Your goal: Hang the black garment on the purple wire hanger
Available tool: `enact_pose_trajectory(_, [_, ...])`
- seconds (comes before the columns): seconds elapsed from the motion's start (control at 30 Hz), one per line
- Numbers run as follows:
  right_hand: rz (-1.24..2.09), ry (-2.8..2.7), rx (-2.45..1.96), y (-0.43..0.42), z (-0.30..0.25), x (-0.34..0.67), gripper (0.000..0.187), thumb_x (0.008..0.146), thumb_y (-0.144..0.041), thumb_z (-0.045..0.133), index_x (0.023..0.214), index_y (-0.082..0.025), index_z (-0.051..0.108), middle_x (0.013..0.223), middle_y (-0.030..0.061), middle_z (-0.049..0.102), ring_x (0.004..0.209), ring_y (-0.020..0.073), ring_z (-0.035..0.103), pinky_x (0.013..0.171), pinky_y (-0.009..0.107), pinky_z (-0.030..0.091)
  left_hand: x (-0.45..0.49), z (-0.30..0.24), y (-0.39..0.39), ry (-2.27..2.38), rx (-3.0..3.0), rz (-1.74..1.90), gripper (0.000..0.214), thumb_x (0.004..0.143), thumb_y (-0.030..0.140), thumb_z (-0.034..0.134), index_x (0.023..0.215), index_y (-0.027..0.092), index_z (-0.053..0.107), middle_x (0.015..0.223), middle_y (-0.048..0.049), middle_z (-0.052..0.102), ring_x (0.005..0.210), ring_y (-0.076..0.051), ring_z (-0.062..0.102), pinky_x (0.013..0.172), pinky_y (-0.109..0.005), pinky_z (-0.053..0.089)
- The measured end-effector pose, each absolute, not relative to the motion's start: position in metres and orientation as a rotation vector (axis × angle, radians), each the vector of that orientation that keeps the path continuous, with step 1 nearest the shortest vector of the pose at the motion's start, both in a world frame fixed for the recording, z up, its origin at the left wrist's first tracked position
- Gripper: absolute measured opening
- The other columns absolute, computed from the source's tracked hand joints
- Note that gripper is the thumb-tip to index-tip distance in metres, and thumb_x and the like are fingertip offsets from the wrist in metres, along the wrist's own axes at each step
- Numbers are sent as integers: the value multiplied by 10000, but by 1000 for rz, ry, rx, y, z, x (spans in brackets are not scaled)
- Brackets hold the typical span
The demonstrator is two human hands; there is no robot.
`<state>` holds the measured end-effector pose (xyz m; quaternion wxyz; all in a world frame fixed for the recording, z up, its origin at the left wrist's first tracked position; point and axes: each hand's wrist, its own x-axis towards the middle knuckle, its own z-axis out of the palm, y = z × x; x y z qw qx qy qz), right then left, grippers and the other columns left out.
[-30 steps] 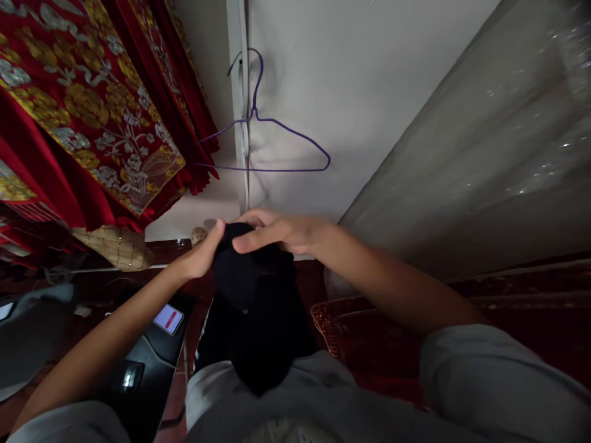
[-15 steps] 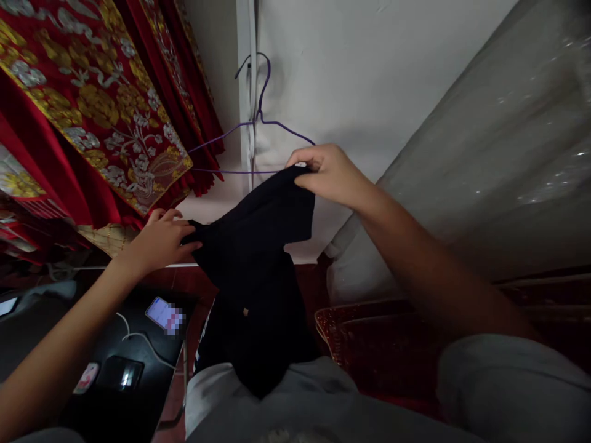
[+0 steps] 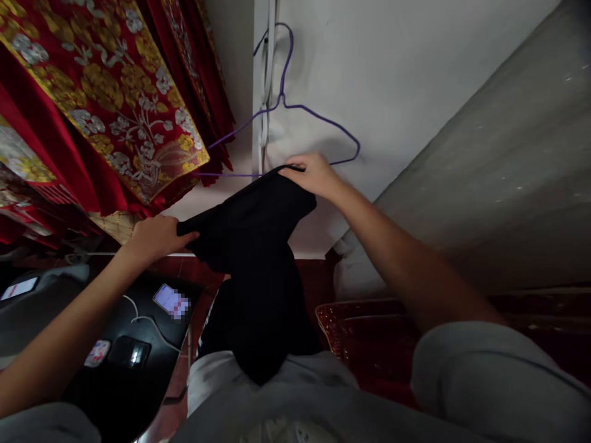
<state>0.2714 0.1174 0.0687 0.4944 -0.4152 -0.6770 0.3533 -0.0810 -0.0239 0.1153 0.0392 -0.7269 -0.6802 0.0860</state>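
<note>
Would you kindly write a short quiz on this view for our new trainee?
1. What colour is the wire hanger?
A) Green
B) Purple
C) Yellow

2. True or false: the right hand grips the hook of the hanger.

3. Fill in the blank: the phone with the partly pixelated screen lies on a black surface to the person's ____.

Key:
1. B
2. False; the right hand and the left hand each grip the black garment.
3. left
</note>
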Motion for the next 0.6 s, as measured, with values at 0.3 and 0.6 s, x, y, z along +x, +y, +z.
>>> enact_pose_trajectory(0.3, [455, -1664, -1064, 77, 102, 348, 292, 802, -185, 798, 571, -233, 626, 504, -61, 446, 556, 111, 358, 546, 260, 316, -41, 122, -5, -1856, -2558, -726, 282, 935, 370, 568, 713, 206, 628, 732, -82, 648, 733, -259, 620, 799, -381, 486])
enact_pose_trajectory(0.6, [726, -1709, -1089, 41, 106, 295, 287, 786, -133, 773, 562, -177, 599, 545, -52, 477, 598, 98, 416, 607, 256, 316, 18, 174, 50, -1565, -2765, -1373, 374, 784, -46, 513, 1035, 173, 682, 993, -29, 681, 1097, -239, 641, 1065, -327, 406])
